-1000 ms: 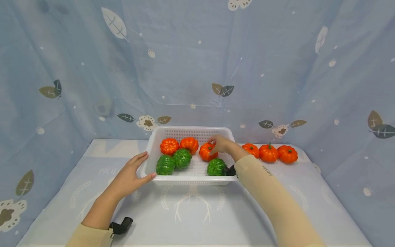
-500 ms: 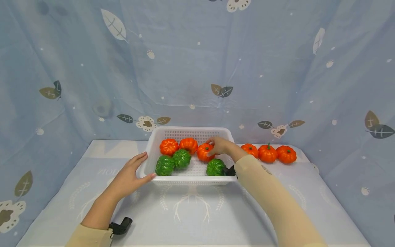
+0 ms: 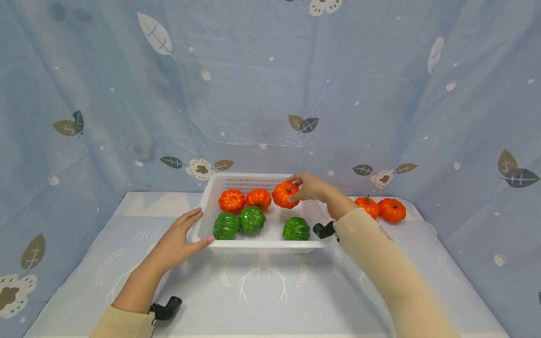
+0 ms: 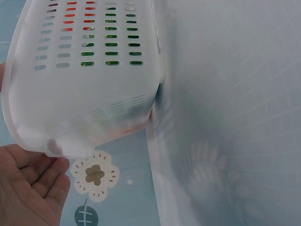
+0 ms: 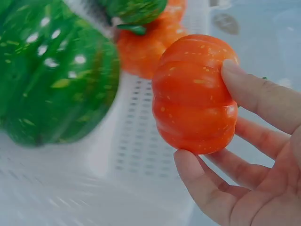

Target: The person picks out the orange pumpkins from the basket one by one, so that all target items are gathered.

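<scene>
My right hand (image 3: 313, 188) pinches a small orange pumpkin (image 3: 284, 194) between thumb and fingers, raised over the right part of a white plastic basket (image 3: 270, 244). In the right wrist view the ribbed orange pumpkin (image 5: 195, 96) sits at the fingertips, the palm behind it. My left hand (image 3: 175, 244) rests against the basket's left end, thumb at the near corner and fingers along the side. The left wrist view has those fingers (image 4: 56, 183) touching the rim. Inside the basket, two orange pumpkins (image 3: 231, 201) lie behind two green pumpkins (image 3: 226, 226); another green pumpkin (image 3: 296, 229) is at the right.
On the table right of the basket, orange pumpkins (image 3: 392, 210) stand in a row, one mostly hidden by my right arm. A blue leaf-patterned curtain (image 3: 262, 84) hangs behind the table (image 3: 270, 300). Black wrist devices (image 3: 166, 309) are strapped to both arms.
My right hand has lifted the orange pumpkin up from the basket's bottom. The middle green pumpkin has shifted slightly right and nearer. My left hand has stayed in place.
</scene>
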Demonstrator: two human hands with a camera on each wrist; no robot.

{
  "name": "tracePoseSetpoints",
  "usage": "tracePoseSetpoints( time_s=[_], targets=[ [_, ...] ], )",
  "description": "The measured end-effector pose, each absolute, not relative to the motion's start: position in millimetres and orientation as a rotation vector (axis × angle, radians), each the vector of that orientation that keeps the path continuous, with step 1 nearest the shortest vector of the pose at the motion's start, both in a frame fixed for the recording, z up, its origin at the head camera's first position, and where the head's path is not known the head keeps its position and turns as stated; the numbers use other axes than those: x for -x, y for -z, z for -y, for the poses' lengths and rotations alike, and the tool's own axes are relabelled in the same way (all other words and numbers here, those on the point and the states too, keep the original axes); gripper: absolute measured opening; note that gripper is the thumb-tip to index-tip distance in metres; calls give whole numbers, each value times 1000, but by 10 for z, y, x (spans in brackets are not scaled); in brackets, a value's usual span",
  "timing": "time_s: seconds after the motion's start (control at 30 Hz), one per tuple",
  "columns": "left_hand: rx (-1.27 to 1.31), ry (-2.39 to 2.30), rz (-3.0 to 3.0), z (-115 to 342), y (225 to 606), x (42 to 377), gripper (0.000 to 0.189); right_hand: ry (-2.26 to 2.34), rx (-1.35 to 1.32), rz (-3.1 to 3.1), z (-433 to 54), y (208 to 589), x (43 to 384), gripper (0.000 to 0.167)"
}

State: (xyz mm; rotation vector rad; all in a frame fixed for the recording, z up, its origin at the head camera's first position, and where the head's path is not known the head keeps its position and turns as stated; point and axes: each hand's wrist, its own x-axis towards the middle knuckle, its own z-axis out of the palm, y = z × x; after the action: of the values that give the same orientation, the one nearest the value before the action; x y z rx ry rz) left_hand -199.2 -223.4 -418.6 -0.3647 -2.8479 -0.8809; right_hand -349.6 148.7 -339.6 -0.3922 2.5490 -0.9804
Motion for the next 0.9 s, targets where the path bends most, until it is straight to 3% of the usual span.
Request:
tracePoseSetpoints(
  time_s=[0.47,0.9],
  targets=[
    [362,888,2844,2256,4184,1974,88,977,422,-2645,-1884,2995,3125,70],
    [354,892,2852,2246,4176,1978,88,1008,330,-2737,-2466,3015,2709,77]
  ],
)
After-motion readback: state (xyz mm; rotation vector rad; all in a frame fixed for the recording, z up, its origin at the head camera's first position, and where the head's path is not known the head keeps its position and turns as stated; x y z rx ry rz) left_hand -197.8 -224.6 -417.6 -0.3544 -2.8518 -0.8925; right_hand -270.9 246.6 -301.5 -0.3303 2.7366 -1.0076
